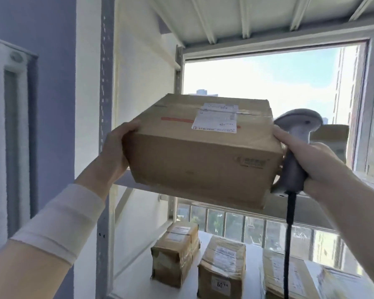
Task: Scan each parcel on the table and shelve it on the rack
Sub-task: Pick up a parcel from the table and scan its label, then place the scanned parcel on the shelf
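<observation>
A large brown cardboard parcel [201,152] with a white shipping label on top is held up at the front edge of a grey rack shelf [125,182]. My left hand [117,147] grips its left end, thumb on the top edge. My right hand [311,160] holds a grey barcode scanner [296,145] by the handle and presses against the parcel's right end. The scanner's black cable [288,244] hangs straight down.
On the lower shelf [134,275] lie several taped brown parcels [175,253] with labels. Another box [330,139] sits behind the scanner on the upper shelf. A perforated grey rack upright [105,126] stands at left. A window fills the background.
</observation>
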